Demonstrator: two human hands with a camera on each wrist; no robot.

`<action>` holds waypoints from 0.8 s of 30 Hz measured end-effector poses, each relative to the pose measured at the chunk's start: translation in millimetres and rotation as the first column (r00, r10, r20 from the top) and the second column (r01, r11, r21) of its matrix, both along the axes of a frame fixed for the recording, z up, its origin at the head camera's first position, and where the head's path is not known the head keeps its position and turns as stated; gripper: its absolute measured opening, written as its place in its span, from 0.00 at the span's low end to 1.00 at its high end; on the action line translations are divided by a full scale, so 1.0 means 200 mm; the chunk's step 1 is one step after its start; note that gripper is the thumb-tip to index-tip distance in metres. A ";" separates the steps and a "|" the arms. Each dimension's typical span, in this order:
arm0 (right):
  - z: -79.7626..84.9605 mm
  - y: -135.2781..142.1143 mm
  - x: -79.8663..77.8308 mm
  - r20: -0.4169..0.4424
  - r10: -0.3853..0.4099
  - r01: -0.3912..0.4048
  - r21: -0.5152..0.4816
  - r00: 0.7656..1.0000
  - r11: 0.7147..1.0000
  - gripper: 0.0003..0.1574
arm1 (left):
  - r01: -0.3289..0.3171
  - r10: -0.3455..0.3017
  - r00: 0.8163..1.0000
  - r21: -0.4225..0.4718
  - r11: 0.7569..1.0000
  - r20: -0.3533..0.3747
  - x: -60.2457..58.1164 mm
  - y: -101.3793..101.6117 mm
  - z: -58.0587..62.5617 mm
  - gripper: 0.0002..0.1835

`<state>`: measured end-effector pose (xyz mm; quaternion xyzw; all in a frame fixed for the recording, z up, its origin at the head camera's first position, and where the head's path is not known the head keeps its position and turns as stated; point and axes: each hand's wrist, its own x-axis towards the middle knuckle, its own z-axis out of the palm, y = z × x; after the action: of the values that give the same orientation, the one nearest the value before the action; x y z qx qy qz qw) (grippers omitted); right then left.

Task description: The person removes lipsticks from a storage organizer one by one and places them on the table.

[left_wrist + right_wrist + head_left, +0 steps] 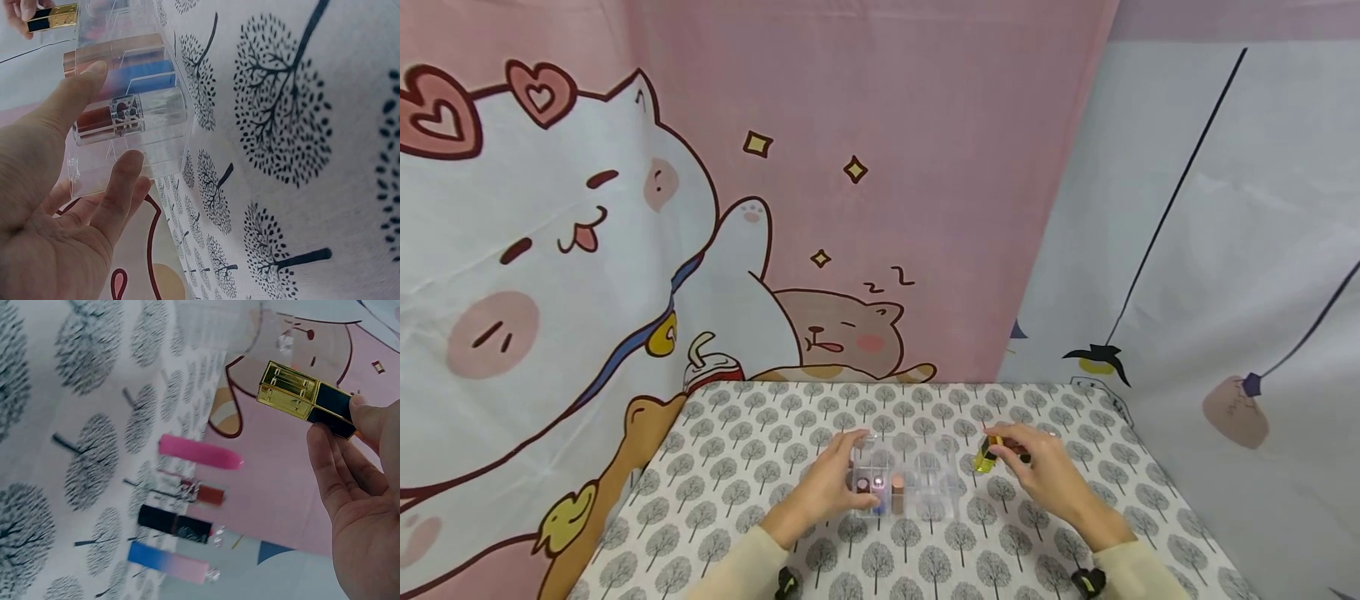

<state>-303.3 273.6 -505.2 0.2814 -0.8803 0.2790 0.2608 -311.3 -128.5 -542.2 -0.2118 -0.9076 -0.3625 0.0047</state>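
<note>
Beside the box (946, 477), the right hand (1047, 471) pinches a lipstick (307, 399) by its black end, sensibly: it's probably light, hard and slick. The left hand (829, 482) grips the box.

Two letter Zs are the only readable characters.
In the head view, a small dark outlined Z (873, 287) and a larger Z (902, 276), up and to its right, are printed on the pink fabric backdrop (880, 100) above the sleeping brown cartoon animal (850, 329); small marks on the shiny rectangular gold-and-black tube (306, 399), the glossy black cylindrical tube (175, 524) and the clear dark-red-ended cylindrical tube (94, 123) in the divided clear plastic box (955, 483) are illegible.
</note>
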 end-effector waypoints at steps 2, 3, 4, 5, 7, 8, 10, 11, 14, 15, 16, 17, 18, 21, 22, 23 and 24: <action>-0.02 0.02 0.00 0.002 -0.017 0.017 0.018 1.000 1.000 0.19 | -0.004 0.004 1.000 -0.001 1.000 0.002 0.00 0.01 0.00 0.66; -0.03 0.04 -0.01 0.003 -0.019 0.019 0.025 1.000 1.000 0.19 | -0.005 0.005 1.000 0.001 1.000 0.003 0.00 0.01 0.00 0.65; -0.04 0.04 -0.01 0.005 -0.023 0.023 0.031 1.000 0.999 0.19 | -0.010 0.010 1.000 -0.001 1.000 0.005 0.00 0.01 0.00 0.66; -0.05 0.05 -0.01 0.009 -0.024 0.023 0.034 1.000 0.999 0.19 | -0.012 0.012 1.000 -0.002 1.000 0.007 0.00 0.01 0.00 0.66; -0.06 0.06 -0.02 0.011 -0.026 0.025 0.039 1.000 0.999 0.19 | -0.016 0.016 1.000 0.001 1.000 0.014 0.00 0.01 0.01 0.66; -0.07 0.07 -0.02 0.015 -0.029 0.028 0.041 0.999 0.999 0.19 | -0.018 0.018 1.000 0.001 1.000 0.019 0.00 0.01 0.00 0.66; -0.08 0.08 -0.02 0.025 -0.037 0.036 0.047 0.999 0.998 0.19 | -0.020 0.019 1.000 0.005 1.000 0.023 0.00 0.01 0.00 0.66; -0.09 0.09 -0.02 0.031 -0.037 0.036 0.047 0.999 0.998 0.19 | -0.020 0.019 1.000 0.008 1.000 0.024 0.01 0.01 0.00 0.66; -0.11 0.10 -0.02 0.069 -0.051 0.048 0.049 0.996 0.998 0.20 | -0.017 0.016 1.000 0.015 1.000 0.026 0.01 0.01 0.01 0.66; -0.11 0.10 -0.02 0.083 -0.055 0.051 0.049 0.995 0.997 0.20 | -0.017 0.016 1.000 0.015 1.000 0.025 0.01 0.01 0.01 0.66; -0.11 0.11 -0.02 0.098 -0.062 0.057 0.052 0.993 0.997 0.20 | -0.017 0.017 1.000 0.012 1.000 0.023 0.01 0.01 0.01 0.66; -0.12 0.11 -0.03 0.109 -0.067 0.061 0.055 0.992 0.997 0.20 | -0.016 0.016 1.000 0.013 1.000 0.020 0.01 0.01 0.01 0.66; -0.13 0.12 -0.03 0.121 -0.077 0.070 0.061 0.990 0.996 0.20 | -0.017 0.017 1.000 0.012 1.000 0.018 0.01 0.01 0.01 0.66; -0.15 0.12 -0.03 0.144 -0.097 0.087 0.076 0.985 0.993 0.20 | -0.024 0.024 1.000 0.003 1.000 0.014 0.00 0.01 0.00 0.66; -0.15 0.12 -0.03 0.148 -0.100 0.089 0.079 0.984 0.993 0.20 | -0.025 0.025 1.000 0.004 1.000 0.013 0.00 0.01 0.00 0.66; -0.16 0.13 -0.03 0.154 -0.099 0.088 0.079 0.983 0.993 0.20 | -0.025 0.025 1.000 0.009 1.000 0.013 0.00 0.01 0.00 0.66; -0.16 0.13 -0.03 0.158 -0.099 0.087 0.080 0.983 0.993 0.20 | -0.027 0.027 1.000 0.007 1.000 0.013 0.00 0.01 0.00 0.66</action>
<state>-310.2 299.5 -537.9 0.2259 -0.9203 0.2562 0.1909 -311.1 -125.7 -541.2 -0.1974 -0.9091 -0.3668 0.0046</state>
